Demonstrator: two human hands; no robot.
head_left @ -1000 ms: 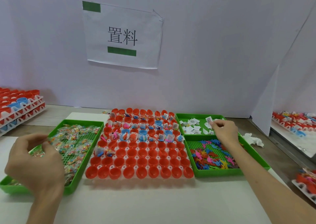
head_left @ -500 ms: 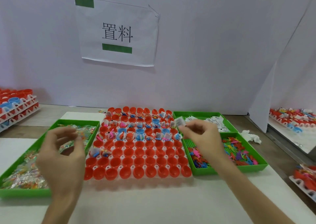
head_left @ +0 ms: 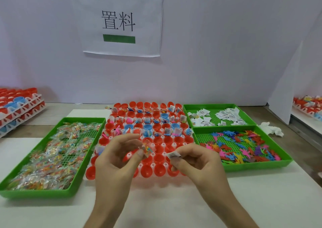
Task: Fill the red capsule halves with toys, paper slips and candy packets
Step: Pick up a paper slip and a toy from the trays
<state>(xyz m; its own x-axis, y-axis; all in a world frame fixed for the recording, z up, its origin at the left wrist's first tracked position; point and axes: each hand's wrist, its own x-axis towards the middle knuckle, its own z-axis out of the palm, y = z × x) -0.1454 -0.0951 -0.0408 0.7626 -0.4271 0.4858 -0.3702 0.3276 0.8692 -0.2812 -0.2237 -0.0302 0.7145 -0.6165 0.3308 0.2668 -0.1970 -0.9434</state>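
Candy packet (head_left: 147, 148) pinched in grip of left hand (head_left: 117, 159); paper slip (head_left: 173, 155) pinched in grip of right hand (head_left: 200, 163). Both grips sit close together, just above the red capsule halves (head_left: 157, 170) on the table (head_left: 156, 203). Toys (head_left: 235, 145) lie right of the right grip.

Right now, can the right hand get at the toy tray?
Probably yes. The toy tray lies open just to the right of the right hand, with nothing between them. But its fingers pinch a paper slip, so picking up a toy would likely wait until that is dropped.
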